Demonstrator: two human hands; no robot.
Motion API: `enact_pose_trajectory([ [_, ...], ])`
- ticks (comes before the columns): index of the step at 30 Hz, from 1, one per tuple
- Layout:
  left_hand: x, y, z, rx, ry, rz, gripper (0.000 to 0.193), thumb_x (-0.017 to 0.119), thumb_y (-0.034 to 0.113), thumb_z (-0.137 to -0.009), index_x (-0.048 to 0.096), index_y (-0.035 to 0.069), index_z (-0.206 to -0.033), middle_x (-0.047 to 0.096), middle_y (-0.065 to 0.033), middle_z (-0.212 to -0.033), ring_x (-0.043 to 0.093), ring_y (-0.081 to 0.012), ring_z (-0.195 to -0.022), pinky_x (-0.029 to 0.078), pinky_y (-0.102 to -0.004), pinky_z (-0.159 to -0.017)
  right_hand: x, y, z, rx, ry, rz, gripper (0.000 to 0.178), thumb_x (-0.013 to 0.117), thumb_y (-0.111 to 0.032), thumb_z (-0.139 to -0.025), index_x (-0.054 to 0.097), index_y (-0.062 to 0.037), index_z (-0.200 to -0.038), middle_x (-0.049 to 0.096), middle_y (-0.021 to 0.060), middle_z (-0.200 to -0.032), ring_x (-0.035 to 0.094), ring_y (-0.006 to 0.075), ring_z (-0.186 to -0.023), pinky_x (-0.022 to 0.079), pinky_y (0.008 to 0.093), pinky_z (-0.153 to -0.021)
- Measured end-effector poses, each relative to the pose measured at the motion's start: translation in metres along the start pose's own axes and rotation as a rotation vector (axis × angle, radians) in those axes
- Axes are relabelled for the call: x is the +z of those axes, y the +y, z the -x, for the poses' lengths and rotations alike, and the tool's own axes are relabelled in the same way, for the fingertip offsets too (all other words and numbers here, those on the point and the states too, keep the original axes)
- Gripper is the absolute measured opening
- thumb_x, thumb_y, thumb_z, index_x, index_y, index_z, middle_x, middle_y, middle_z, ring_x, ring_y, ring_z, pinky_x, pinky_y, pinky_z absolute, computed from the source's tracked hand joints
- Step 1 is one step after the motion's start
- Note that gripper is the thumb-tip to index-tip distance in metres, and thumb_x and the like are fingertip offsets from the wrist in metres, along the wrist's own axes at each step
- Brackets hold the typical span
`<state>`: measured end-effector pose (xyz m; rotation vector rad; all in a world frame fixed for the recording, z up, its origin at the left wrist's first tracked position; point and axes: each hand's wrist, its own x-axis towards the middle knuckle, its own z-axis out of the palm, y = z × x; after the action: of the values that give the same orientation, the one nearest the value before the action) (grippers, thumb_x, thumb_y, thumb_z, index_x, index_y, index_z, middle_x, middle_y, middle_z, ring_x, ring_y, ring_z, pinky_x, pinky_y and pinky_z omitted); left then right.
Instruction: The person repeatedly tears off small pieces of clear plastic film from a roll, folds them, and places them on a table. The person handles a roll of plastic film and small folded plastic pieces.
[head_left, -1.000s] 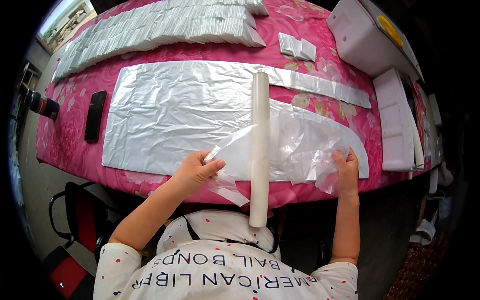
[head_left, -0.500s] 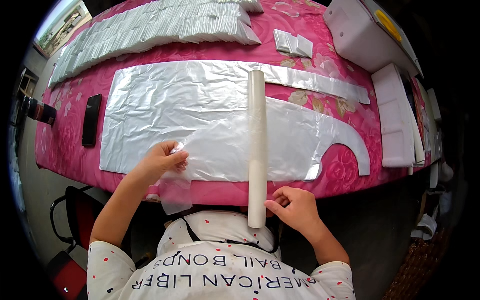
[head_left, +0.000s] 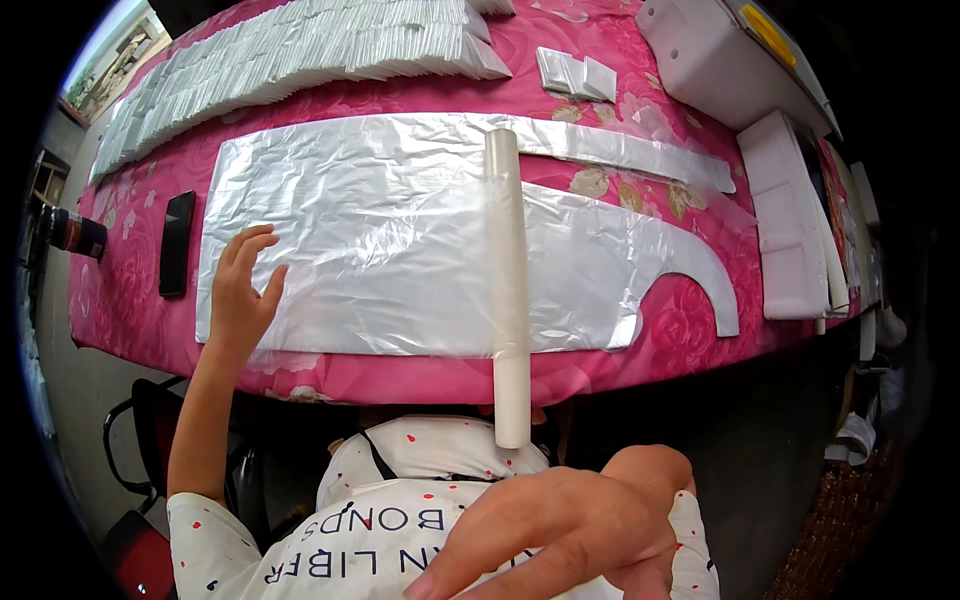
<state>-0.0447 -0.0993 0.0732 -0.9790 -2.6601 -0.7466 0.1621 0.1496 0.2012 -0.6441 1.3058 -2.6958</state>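
Note:
A flat silvery plastic sheet [head_left: 310, 170] lies crinkled on the table, with a straight strip and a curved arm at its right end. Across it, a pale roll of clear film [head_left: 508, 250] stands out past the near table edge. Thin film [head_left: 400, 300] spreads leftward from the roll over the silvery sheet. My left hand [head_left: 245, 290] hovers over or rests on the sheet's left part, fingers apart, holding nothing. My right hand [head_left: 580, 530] is raised close to the camera, right of the roll's near end, fingers stretched out with nothing visible in them.
Dense rows of folded white packets [head_left: 300, 60] fill the far left. A small packet group [head_left: 577, 75] lies at the far middle. A black phone [head_left: 177, 245] and a dark jar [head_left: 75, 232] are at left. White foam boxes [head_left: 780, 220] stand on the right.
My left hand has let go of the film's edge and moved left; the film now lies flatter. My right hand has left the roll's near end and risen toward the camera.

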Motion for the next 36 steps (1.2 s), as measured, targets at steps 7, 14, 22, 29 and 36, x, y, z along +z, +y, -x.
enact_pose_trajectory([
  [7, 0.061, 0.083, -0.004, 0.311, -0.187, 0.188, 0.040, 0.067, 0.005, -0.072, 0.054, 0.005, -0.110, 0.054, -0.0114, -0.119, 0.052, -0.0317, -0.109, 0.044, -0.0396, -0.090, 0.010, 0.007, -0.005, -0.532, -0.278, 0.324, 0.032, 0.044, -0.010, -0.091, 0.058, 0.0106, -0.111, 0.057, 0.0250, -0.116, 0.061, 0.0281, -0.091, 0.048, 0.0304, -0.065],
  [14, 0.084, 0.111, -0.008, 0.355, -0.272, 0.222, 0.040, 0.061, 0.004, -0.076, 0.052, 0.002, -0.115, 0.052, -0.0121, -0.122, 0.049, -0.0321, -0.113, 0.042, -0.0405, -0.093, 0.017, 0.021, 0.001, -0.812, 0.033, 0.649, 0.023, 0.054, -0.005, -0.085, 0.063, 0.0065, -0.102, 0.064, 0.0203, -0.101, 0.064, 0.0244, -0.084, 0.047, 0.0295, -0.055],
  [22, 0.123, 0.126, -0.011, 0.204, -0.276, 0.374, 0.052, 0.048, 0.007, -0.087, 0.032, -0.006, -0.134, 0.029, -0.0208, -0.143, 0.026, -0.0361, -0.133, 0.024, -0.0426, -0.109, -0.042, -0.036, 0.034, -0.103, -0.051, 0.750, 0.023, 0.058, -0.014, -0.083, 0.061, 0.0015, -0.100, 0.065, 0.0144, -0.093, 0.063, 0.0246, -0.087, 0.048, 0.0385, -0.078],
  [29, 0.138, 0.130, -0.016, 0.234, -0.324, 0.257, 0.055, 0.044, 0.012, -0.087, 0.028, -0.007, -0.136, 0.024, -0.0219, -0.145, 0.021, -0.0353, -0.135, 0.018, -0.0434, -0.111, -0.073, 0.064, 0.068, 0.798, 0.451, 1.612, 0.056, 0.066, -0.050, -0.075, 0.058, 0.0023, -0.093, 0.062, 0.0137, -0.072, 0.063, 0.0291, -0.070, 0.049, 0.0367, -0.065],
  [36, 0.140, 0.129, -0.013, 0.287, -0.312, 0.019, 0.057, 0.039, 0.021, -0.088, 0.030, -0.011, -0.134, 0.026, -0.0245, -0.143, 0.023, -0.0345, -0.135, 0.018, -0.0431, -0.111, -0.115, 0.061, 0.043, 0.731, 0.436, 1.450, 0.059, 0.061, -0.055, -0.078, 0.059, 0.0032, -0.083, 0.062, 0.0164, -0.067, 0.063, 0.0308, -0.062, 0.049, 0.0385, -0.058],
])
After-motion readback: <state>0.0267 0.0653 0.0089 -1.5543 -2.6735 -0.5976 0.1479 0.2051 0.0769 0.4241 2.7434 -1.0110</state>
